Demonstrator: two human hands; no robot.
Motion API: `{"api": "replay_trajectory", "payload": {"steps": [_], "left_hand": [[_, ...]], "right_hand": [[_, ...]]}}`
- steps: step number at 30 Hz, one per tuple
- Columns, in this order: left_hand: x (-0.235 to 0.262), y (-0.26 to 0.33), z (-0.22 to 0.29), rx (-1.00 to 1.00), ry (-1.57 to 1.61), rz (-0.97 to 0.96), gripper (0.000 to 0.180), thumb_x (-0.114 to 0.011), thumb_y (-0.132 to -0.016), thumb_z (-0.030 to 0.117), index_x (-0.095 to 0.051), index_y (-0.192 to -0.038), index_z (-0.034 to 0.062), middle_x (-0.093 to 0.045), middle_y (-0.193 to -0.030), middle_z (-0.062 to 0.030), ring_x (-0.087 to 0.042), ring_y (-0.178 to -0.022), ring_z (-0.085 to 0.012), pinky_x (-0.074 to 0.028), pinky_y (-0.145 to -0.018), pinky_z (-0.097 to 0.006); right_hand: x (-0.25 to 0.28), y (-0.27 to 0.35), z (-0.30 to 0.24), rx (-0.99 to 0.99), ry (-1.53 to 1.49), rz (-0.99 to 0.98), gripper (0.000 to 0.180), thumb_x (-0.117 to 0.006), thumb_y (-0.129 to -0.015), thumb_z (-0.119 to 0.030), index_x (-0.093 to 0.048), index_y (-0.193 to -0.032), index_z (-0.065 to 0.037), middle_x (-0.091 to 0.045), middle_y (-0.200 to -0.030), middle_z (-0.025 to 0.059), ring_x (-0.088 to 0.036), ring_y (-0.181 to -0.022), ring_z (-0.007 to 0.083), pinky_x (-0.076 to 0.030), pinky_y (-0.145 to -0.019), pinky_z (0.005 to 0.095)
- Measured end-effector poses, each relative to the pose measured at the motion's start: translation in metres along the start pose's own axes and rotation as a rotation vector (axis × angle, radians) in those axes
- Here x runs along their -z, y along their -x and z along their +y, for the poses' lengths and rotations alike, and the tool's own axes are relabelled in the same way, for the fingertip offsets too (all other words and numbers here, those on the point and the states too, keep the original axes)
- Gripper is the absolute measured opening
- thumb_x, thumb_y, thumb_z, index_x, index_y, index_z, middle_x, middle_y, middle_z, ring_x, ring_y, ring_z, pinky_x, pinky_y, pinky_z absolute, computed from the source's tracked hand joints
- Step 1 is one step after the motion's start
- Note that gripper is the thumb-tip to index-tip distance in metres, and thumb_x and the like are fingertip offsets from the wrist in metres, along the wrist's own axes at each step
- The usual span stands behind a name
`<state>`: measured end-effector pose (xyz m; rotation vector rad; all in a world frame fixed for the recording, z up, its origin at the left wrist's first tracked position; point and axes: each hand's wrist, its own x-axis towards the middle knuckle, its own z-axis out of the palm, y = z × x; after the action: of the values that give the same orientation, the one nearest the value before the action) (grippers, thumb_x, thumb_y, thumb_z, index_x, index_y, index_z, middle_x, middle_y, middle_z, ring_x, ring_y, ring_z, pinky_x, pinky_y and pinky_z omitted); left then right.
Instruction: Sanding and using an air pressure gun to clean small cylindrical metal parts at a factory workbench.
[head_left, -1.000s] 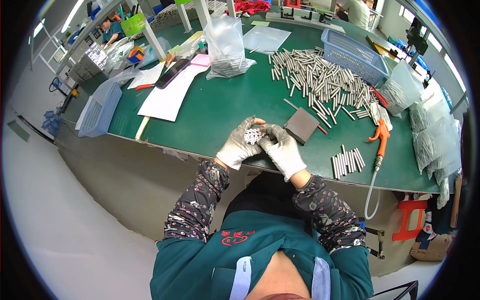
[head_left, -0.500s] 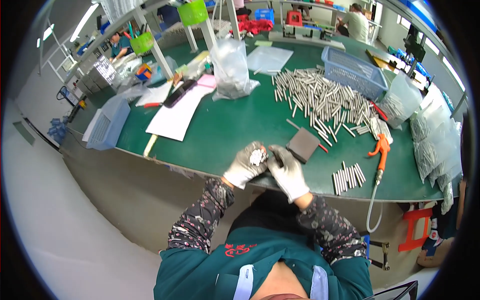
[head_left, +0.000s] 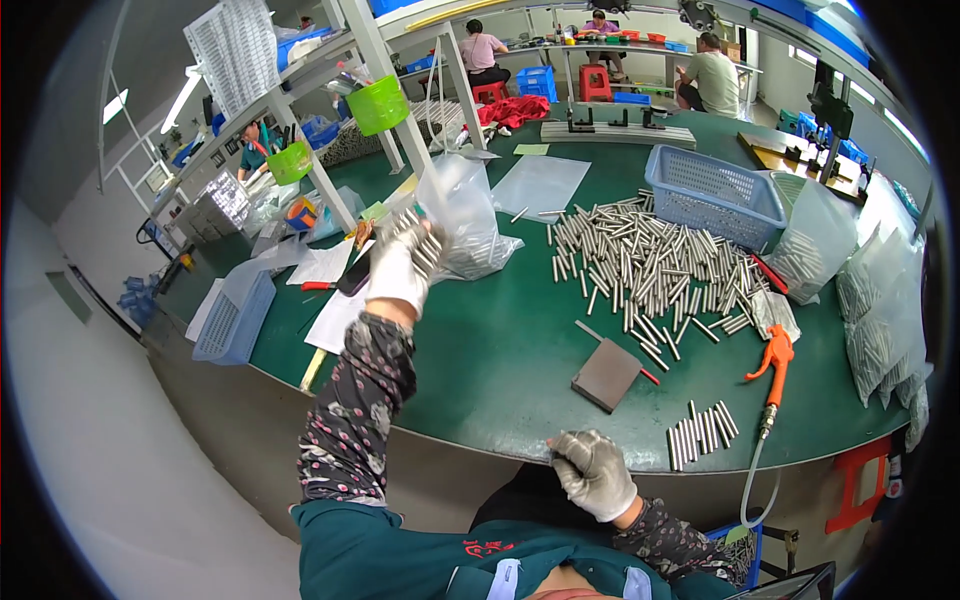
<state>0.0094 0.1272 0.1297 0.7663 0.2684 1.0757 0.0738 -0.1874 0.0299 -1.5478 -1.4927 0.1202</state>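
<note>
My left hand (head_left: 402,262), in a white glove with grey fingers, is stretched out over the left of the table beside the upright clear plastic bag (head_left: 468,215). Its fingers are curled round a bundle of metal pins, partly hidden and blurred. My right hand (head_left: 592,474), gloved alike, is at the table's front edge with its fingers curled and nothing visible in them. Beyond it lies a dark square block (head_left: 607,375). A short row of metal pins (head_left: 701,436) lies to its right. Farther back spreads a large heap of loose pins (head_left: 650,262).
A blue basket (head_left: 712,195) stands behind the heap. An orange air gun (head_left: 774,362) with a hose lies at the right, near filled plastic bags (head_left: 872,320). Another blue basket (head_left: 238,318) sits at the left edge. Shelf posts (head_left: 385,85) rise at the back left. Other people sit farther off.
My left hand has moved from the front edge, away from my right hand, out to the plastic bag with the pins. My right hand has drawn back slightly. The view has tilted up.
</note>
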Motion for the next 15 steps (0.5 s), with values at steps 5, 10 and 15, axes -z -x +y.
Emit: {"api": "replay_trajectory", "payload": {"steps": [5,10,15], "left_hand": [[-0.066,-0.062,0.025,-0.239,-0.78,-0.107,0.025,-0.058,-0.071,-0.004,-0.048,-0.093,0.0026,-0.055,-0.066,-0.005,-0.053,-0.053,-0.0129,-0.044,-0.05,-0.023],[-0.043,-0.149,0.019,-0.104,-1.969,-0.555,0.023,-0.063,-0.068,0.009,-0.053,-0.089,0.002,-0.056,-0.07,-0.0028,-0.054,-0.065,-0.0143,-0.045,-0.058,-0.028],[-0.046,-0.164,-0.019,0.312,-2.652,-0.734,0.031,-0.055,-0.079,0.024,-0.059,-0.1,0.002,-0.059,-0.106,-0.015,-0.054,-0.103,-0.0277,-0.045,-0.084,-0.036]], "right_hand": [[0.001,0.0,0.011,-0.02,-0.003,-0.083,0.025,-0.06,-0.071,-0.007,-0.057,-0.095,-0.005,-0.06,-0.078,0.0119,-0.057,-0.069,0.0301,-0.047,-0.062,0.0387],[0.005,-0.004,0.012,0.052,-0.061,-0.082,0.023,-0.06,-0.073,-0.012,-0.058,-0.096,-0.008,-0.061,-0.081,0.0096,-0.058,-0.069,0.0273,-0.047,-0.061,0.0373],[0.011,-0.006,0.015,0.037,-0.01,-0.186,0.019,-0.059,-0.073,-0.012,-0.059,-0.092,-0.008,-0.061,-0.084,0.0071,-0.059,-0.07,0.0244,-0.048,-0.06,0.0358]]}}
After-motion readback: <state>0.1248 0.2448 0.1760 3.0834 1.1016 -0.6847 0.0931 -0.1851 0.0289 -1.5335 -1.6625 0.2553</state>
